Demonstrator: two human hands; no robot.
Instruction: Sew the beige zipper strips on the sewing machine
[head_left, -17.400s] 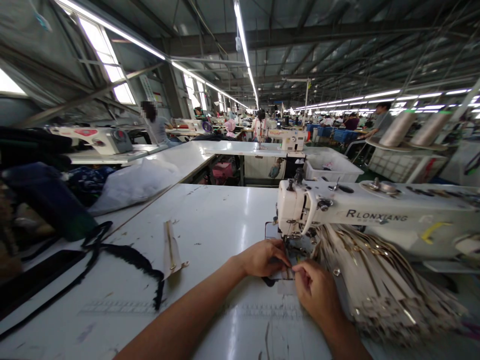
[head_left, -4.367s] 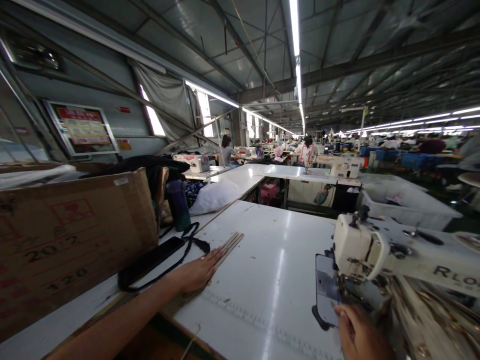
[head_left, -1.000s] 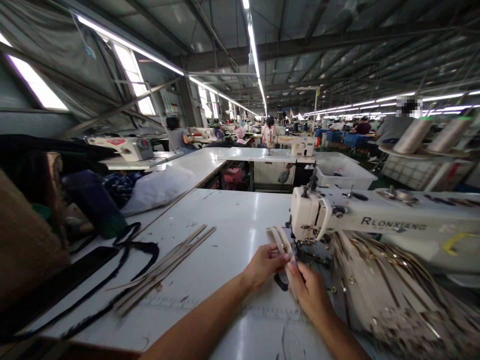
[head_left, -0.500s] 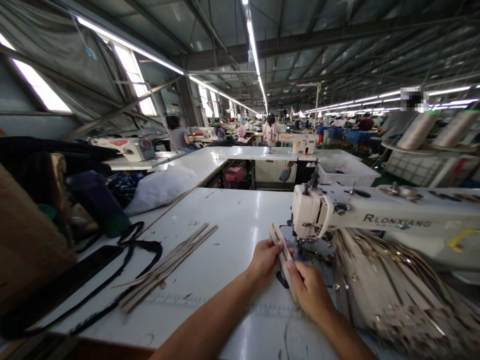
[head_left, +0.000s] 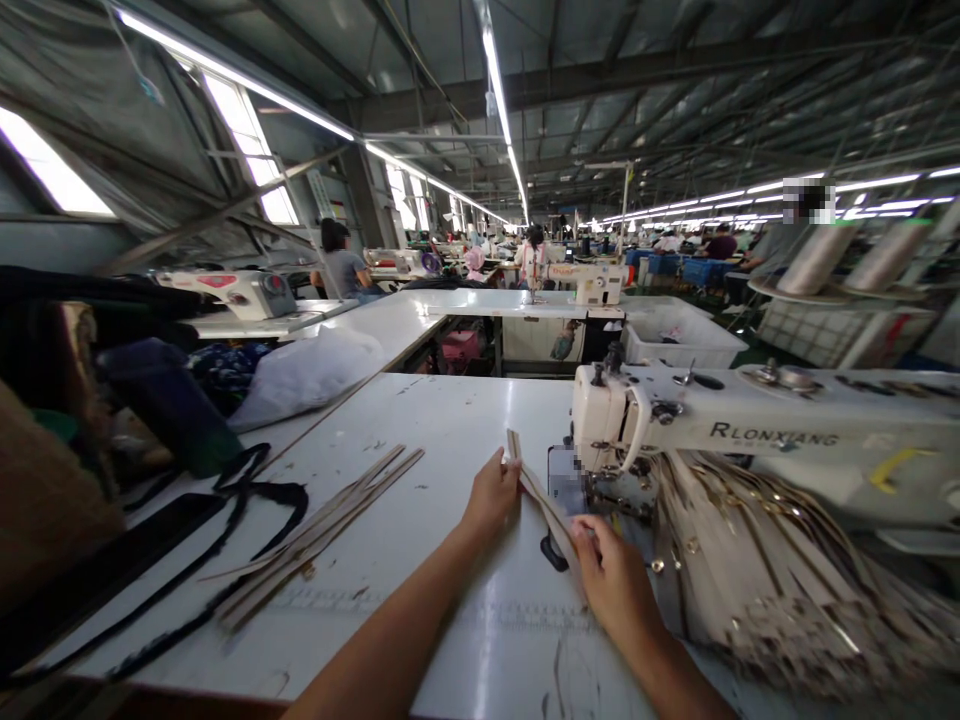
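A beige zipper tape [head_left: 546, 502] with a darker line along it runs slantwise between my hands, above the white table [head_left: 450, 420]. My left hand [head_left: 491, 492] pinches it near its far end, and a short tail sticks out beyond the fingers. Farther down, my right hand [head_left: 611, 570] grips the same tape between thumb and fingers. Just right of the tape is the head of a sewing machine [head_left: 607, 425]. A flat phone-like rectangle [head_left: 564, 478] lies beside its needle area. Under the tape is a small black oval piece [head_left: 553, 553].
Several similar strips [head_left: 322, 535] lie on the table at left, beside black cord-like trim [head_left: 289, 500]. A thick bundle of beige zippers with gold metal parts [head_left: 780, 560] fills the right side. A white plastic bag [head_left: 307, 375] and a white bin [head_left: 682, 335] stand farther back.
My left hand has moved left, away from my right hand, and more of the tape shows between them. The view has shifted slightly, uncovering the phone-like rectangle.
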